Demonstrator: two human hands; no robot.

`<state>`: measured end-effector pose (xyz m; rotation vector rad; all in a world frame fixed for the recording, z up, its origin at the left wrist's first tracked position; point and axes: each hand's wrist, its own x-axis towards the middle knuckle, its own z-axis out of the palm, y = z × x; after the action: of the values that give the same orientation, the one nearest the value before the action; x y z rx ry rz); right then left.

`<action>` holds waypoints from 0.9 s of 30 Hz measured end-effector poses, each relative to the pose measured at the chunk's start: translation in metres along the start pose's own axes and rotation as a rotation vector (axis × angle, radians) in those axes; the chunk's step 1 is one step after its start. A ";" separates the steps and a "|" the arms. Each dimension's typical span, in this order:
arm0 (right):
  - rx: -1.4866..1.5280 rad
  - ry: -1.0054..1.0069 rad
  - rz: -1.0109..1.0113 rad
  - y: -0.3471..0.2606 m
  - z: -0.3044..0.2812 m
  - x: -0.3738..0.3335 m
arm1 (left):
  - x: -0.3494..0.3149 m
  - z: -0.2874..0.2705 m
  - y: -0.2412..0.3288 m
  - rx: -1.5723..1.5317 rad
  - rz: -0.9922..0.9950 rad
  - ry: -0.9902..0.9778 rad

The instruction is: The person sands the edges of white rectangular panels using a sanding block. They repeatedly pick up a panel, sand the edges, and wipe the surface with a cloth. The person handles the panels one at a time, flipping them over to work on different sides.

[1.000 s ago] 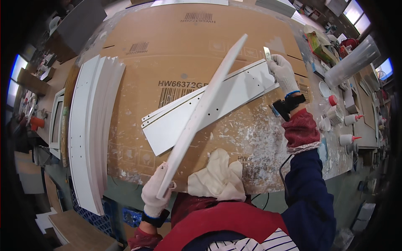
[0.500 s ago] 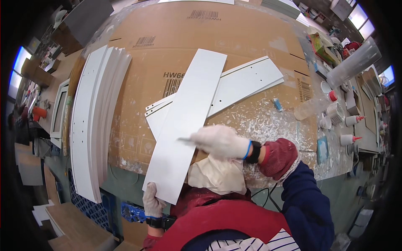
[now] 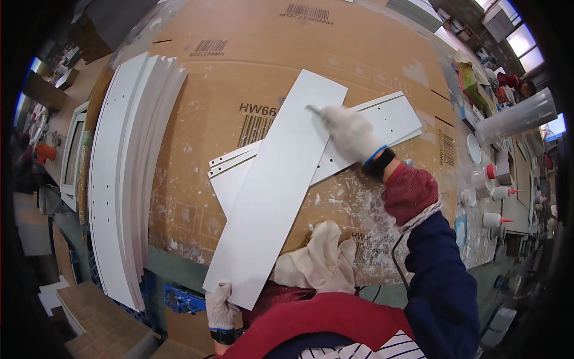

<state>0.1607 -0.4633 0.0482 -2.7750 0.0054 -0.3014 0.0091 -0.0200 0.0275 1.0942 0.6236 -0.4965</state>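
Observation:
A long plain white board [image 3: 269,191] slants across the worktable, its near end jutting past the table's front edge. My left hand [image 3: 221,306], in a white knit glove, is closed on that near end. Over the board's far part is my gloved right hand [image 3: 348,133], closed around a thin grey blade-like tool [image 3: 313,111] whose tip is at the board's surface. Motion blurs this hand, so the tool's exact kind does not show. Beneath the board, crossing it, lie white boards [image 3: 382,122] with drilled holes and a groove.
Several white boards [image 3: 110,179] stand stacked on edge at the left. A crumpled cream cloth [image 3: 320,257] lies at the front edge. Cardboard [image 3: 197,113] with white flecks covers the table. Red-tipped bottles [image 3: 494,220] and a clear plastic cylinder [image 3: 517,116] are at the right.
My right hand has moved away from me along the board with the grey tool, from its middle toward its far end. My left hand keeps its hold; the view has shifted slightly.

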 end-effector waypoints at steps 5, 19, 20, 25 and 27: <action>-0.327 0.076 0.336 0.140 -0.036 0.048 | 0.013 -0.023 -0.004 -0.041 -0.045 -0.068; -0.104 -0.216 0.007 0.004 -0.004 0.072 | 0.013 -0.002 -0.008 -0.299 0.029 0.027; -0.097 -0.220 0.037 0.003 -0.003 0.074 | 0.014 -0.001 -0.008 -0.314 0.032 0.035; -0.392 -0.123 0.321 0.098 -0.039 0.108 | 0.013 0.000 0.000 -0.319 -0.005 0.038; -0.329 -0.051 0.301 0.090 -0.033 0.119 | 0.016 0.008 -0.001 -0.350 0.035 -0.029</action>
<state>0.2736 -0.5639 0.0727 -3.0446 0.4978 -0.1617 0.0222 -0.0292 0.0185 0.7639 0.6373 -0.3550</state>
